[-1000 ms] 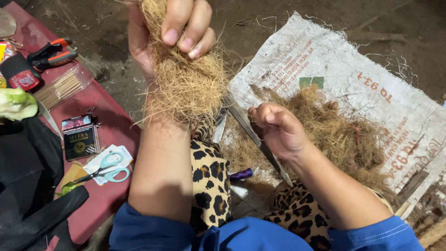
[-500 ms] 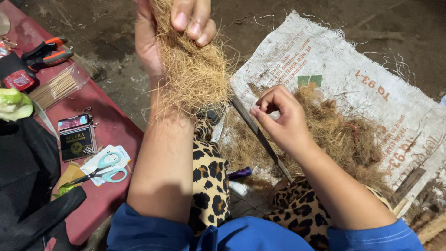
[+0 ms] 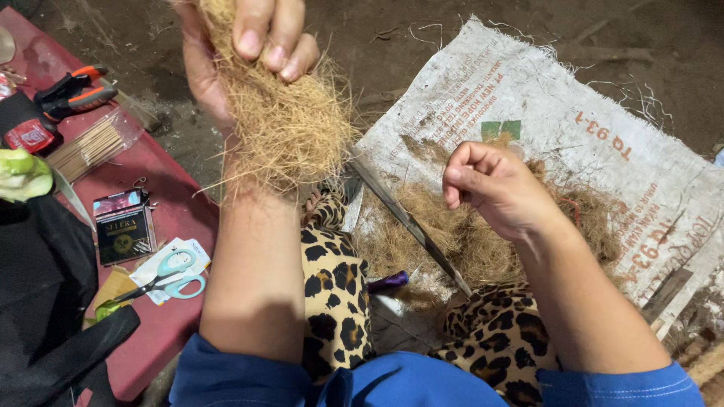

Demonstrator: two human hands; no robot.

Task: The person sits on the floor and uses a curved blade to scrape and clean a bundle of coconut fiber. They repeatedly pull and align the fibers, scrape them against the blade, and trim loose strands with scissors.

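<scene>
Coir fibre clump (image 3: 290, 128), tan & wiry, sits up at top centre, gripped in left hand (image 3: 241, 53); fingers (image 3: 275, 34) curl over the top of it, pressed tight into the fibre, thumb side hidden behind. Strands hang down over the left forearm. Right hand (image 3: 494, 188) is lower, to the right, well apart from the clump, hovering over a loose fibre pile (image 3: 467, 241) on the sack; its fingers are curled in & pinched together at the tips. Can't tell if any strand is in the pinch.

White woven sack (image 3: 573, 128) lies flat on the dirt floor (image 3: 422, 30), frayed edges, red print along its right part & a small green square patch near its middle. Long dark blade-like strip (image 3: 411, 226) runs diagonally from under the clump toward the knees, across the fibre pile. Small purple item (image 3: 388, 283) between the leopard-print legs (image 3: 335, 294).

Left side: red tabletop (image 3: 170, 218) w/ orange-handled pliers (image 3: 75, 87) near top, clear pack of thin sticks (image 3: 94, 143) just below them, small dark rectangular packet (image 3: 124, 226) w/ a pinkish top flap, then pale teal-handled scissors (image 3: 170, 275) lying on a white card. Small red label-like pack (image 3: 30, 136) at far left edge. Black bag (image 3: 45, 301) covers the lower left corner, green bit (image 3: 19, 169) above it. Blue sleeves (image 3: 392, 380) at the bottom.
</scene>
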